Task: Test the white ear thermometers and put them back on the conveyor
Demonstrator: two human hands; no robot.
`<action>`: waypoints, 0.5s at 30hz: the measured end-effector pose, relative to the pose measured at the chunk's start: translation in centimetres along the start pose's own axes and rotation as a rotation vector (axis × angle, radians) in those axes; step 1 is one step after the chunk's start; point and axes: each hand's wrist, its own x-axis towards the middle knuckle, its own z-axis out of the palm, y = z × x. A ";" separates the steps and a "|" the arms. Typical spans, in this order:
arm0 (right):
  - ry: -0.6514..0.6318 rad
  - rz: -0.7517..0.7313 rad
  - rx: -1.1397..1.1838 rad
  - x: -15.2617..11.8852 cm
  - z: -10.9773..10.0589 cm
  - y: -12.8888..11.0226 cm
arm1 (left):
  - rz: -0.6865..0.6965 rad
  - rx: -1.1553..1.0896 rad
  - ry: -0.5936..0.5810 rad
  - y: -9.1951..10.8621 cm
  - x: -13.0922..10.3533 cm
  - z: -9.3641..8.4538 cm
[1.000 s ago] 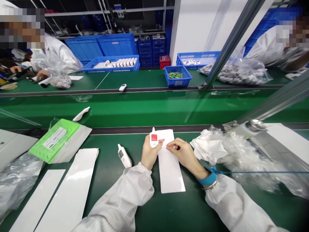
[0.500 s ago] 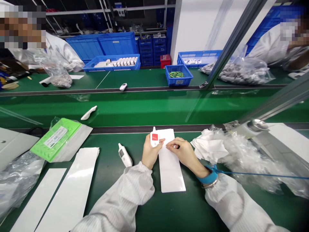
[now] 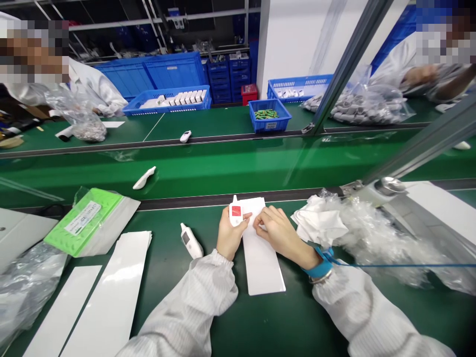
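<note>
**Red-screened device in left hand**

My left hand [image 3: 231, 232] is gripping the device [image 3: 235, 212] beside the far end of the white strip [image 3: 262, 258]. My right hand [image 3: 278, 233] is pinching its fingertips together over the strip, apart from my left.

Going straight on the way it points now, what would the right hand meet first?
The right hand would likely meet the left hand first, just across the white card; their relative height is unclear.
</note>
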 end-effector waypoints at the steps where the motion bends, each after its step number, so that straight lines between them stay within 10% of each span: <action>1: 0.000 -0.006 -0.005 -0.2 -0.1 0.0 | 0.000 0.001 -0.001 0.0 0.0 0.0; 15: 0.047 0.061 0.025 0.5 0.8 0.9 | 0.006 0.001 -0.007 -0.3 0.1 -0.1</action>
